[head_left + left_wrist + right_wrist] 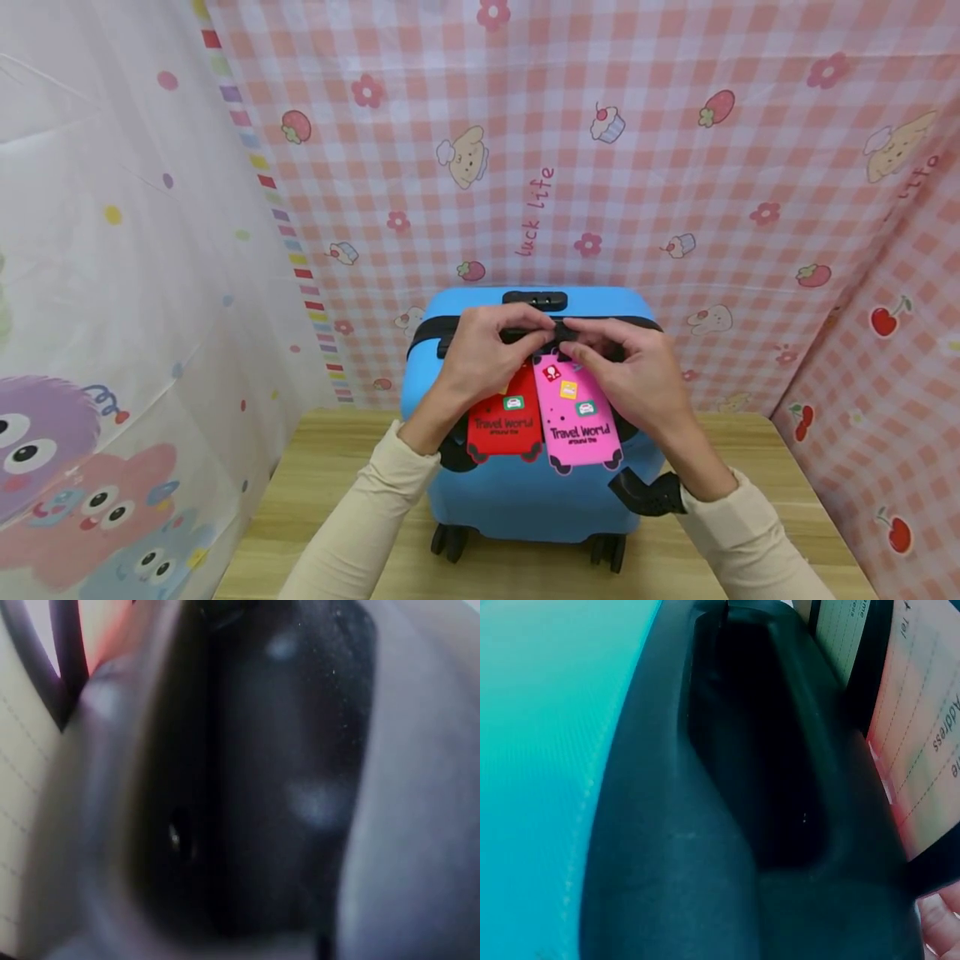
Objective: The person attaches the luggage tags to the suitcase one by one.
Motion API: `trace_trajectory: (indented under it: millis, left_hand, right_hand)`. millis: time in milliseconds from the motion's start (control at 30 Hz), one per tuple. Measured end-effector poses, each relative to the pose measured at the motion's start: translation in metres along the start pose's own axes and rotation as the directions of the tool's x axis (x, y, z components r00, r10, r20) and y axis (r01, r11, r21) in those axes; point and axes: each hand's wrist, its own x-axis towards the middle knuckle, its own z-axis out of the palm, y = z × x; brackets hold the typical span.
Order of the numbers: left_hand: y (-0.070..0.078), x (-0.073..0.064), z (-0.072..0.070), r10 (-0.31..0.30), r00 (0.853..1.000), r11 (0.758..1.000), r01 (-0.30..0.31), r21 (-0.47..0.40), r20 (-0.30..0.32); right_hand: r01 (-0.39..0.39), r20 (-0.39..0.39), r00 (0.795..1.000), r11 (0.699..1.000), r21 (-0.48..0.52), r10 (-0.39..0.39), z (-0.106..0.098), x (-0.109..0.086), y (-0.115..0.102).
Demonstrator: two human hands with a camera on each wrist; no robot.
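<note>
A blue suitcase [536, 504] stands upright on its wheels, with a black luggage strap [432, 330] running across its top. My left hand [487, 350] and right hand [637, 367] meet over the middle of the suitcase. Thumb and forefinger of each pinch a small black part of the strap there, mostly hidden by the fingertips. Just below them hang a red luggage tag [504, 429] and a pink luggage tag [577, 421], printed sides outward. Seen from the right wrist, a tag's lined back [922, 712] faces the black handle recess [780, 780].
Behind the strap sits a black combination lock [535, 300]. The suitcase stands on a wood-grain table [337, 467]. A pink checked cloth [585, 192] hangs close behind it, and a white patterned cloth [127, 250] hangs at the left. A black band [652, 493] is at my right wrist.
</note>
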Motion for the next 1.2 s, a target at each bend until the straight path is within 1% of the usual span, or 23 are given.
trace_trajectory:
  millis: [167, 267, 367, 500, 600, 733, 867, 933, 1033, 1200]
  left_hand:
    - [-0.0008, -0.0008, -0.0008, -0.018, 1.0, 0.999, 0.019, -0.044, 0.021]
    - [-0.0008, -0.0013, -0.0013, -0.014, 0.999, 0.997, 0.018, -0.081, 0.043]
    - [-0.0005, -0.0017, -0.0012, -0.007, 0.998, 0.995, 0.012, -0.095, 0.055]
    - [-0.0005, -0.0019, -0.0004, 0.008, 0.998, 0.995, -0.002, -0.095, 0.06]
    - [-0.0003, -0.002, -0.0001, 0.023, 0.997, 0.996, -0.016, -0.093, 0.075]
    - [0.0006, -0.0017, 0.0003, 0.043, 0.994, 0.998, -0.038, -0.058, 0.097]
    - [0.0021, -0.0012, 0.0017, 0.047, 0.995, 0.998, -0.044, -0.035, 0.093]
    - [0.0025, -0.0009, 0.0024, 0.046, 0.995, 0.998, -0.043, -0.033, 0.089]
    - [0.003, -0.0005, 0.003, 0.044, 0.995, 0.999, -0.042, -0.026, 0.093]
    - [0.0027, -0.0005, 0.0024, 0.03, 0.994, 1.0, -0.03, -0.001, 0.105]
  right_hand:
    - [-0.009, -0.011, 1.0, 1.0, -0.016, 0.009, 0.0013, 0.0013, -0.0015]
    - [-0.011, -0.025, 1.0, 1.0, -0.022, 0.011, 0.0025, 0.0016, -0.0018]
    - [0.0, -0.036, 0.999, 1.0, -0.02, -0.001, 0.0039, 0.0016, -0.0008]
    - [0.038, -0.036, 0.999, 0.999, -0.008, -0.038, 0.0042, 0.0007, 0.0012]
    - [0.05, -0.029, 0.998, 0.999, 0.005, -0.05, 0.0031, -0.0001, 0.002]
    - [0.022, -0.021, 1.0, 1.0, 0.022, -0.022, 0.0008, -0.0009, 0.0022]
    - [0.004, -0.01, 1.0, 0.999, 0.044, -0.004, -0.0017, -0.0023, 0.0021]
    - [0.024, -0.012, 1.0, 0.998, 0.056, -0.024, -0.0026, -0.0026, 0.0025]
    - [0.08, -0.029, 0.997, 0.994, 0.077, -0.078, -0.0032, -0.003, 0.0031]
    - [0.173, -0.054, 0.984, 0.984, 0.049, -0.17, -0.0024, -0.0035, 0.0053]
